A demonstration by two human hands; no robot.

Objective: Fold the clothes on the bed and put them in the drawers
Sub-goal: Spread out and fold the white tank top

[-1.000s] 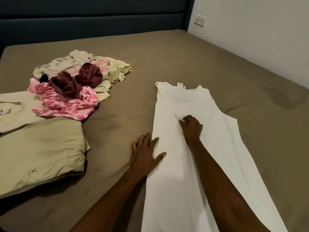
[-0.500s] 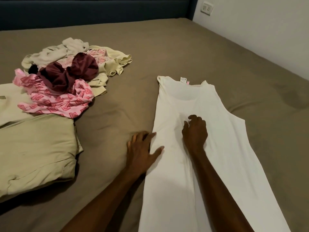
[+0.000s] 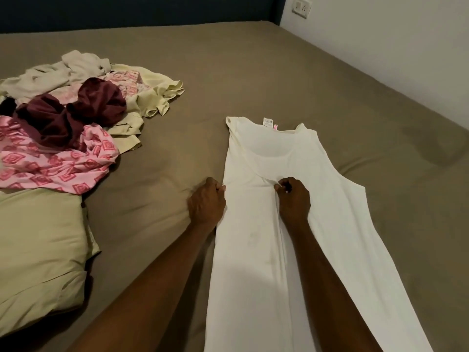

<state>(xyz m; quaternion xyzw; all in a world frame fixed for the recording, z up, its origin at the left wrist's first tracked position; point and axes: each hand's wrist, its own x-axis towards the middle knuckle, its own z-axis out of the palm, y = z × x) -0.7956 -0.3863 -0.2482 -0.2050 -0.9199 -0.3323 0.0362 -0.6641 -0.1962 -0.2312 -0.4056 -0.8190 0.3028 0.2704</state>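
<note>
A long white sleeveless top (image 3: 337,224) lies flat on the brown bed (image 3: 253,72), neck away from me, its left side folded inward. My left hand (image 3: 206,201) pinches the top's left edge at chest height. My right hand (image 3: 294,196) pinches the folded fabric near the middle, just below the neckline. A pile of unfolded clothes lies at the far left: a pink patterned garment (image 3: 58,163), a maroon one (image 3: 73,113) and pale beige pieces (image 3: 73,67).
A folded pale green garment (image 3: 38,250) lies at the near left. The dark headboard (image 3: 127,11) runs along the far side. A white wall with a socket (image 3: 302,6) borders the bed on the right.
My left hand went from lying flat and open beside the top to gripping its left edge. My right hand stayed at the middle fold and pinches it. The camera tilted down.
</note>
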